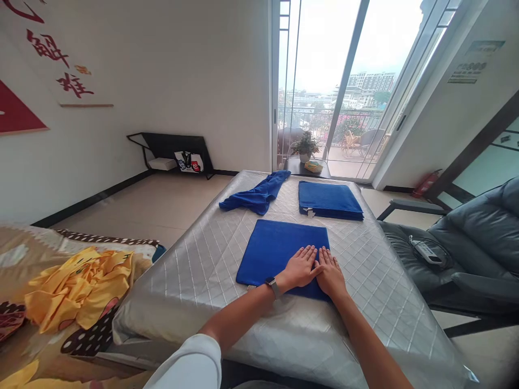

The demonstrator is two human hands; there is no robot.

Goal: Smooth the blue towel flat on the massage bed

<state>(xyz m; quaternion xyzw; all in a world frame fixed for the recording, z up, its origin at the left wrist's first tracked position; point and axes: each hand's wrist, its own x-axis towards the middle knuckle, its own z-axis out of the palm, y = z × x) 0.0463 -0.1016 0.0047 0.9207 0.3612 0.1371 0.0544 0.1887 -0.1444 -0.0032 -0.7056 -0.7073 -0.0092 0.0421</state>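
Note:
A blue towel (pixel 275 246) lies spread flat as a rectangle on the silver quilted cover (pixel 203 259), with a small white tag at its near left edge. Both palms rest on its right part. My left hand (pixel 300 267), with a watch at the wrist, lies flat with fingers out. Beside it my right hand (pixel 330 273) also lies flat, its thumb touching the left hand. Farther back on the right sits a stack of folded blue towels (pixel 330 200) with a white tag. A crumpled blue towel (pixel 259 197) lies at the far left.
At the left is a bed with a yellow cloth (pixel 81 286). A dark armchair (pixel 482 232) holding a white power strip (pixel 425 251) stands at the right. Behind the table, a potted plant (pixel 306 146) stands before the glass door. A black rack (pixel 176 148) is by the wall.

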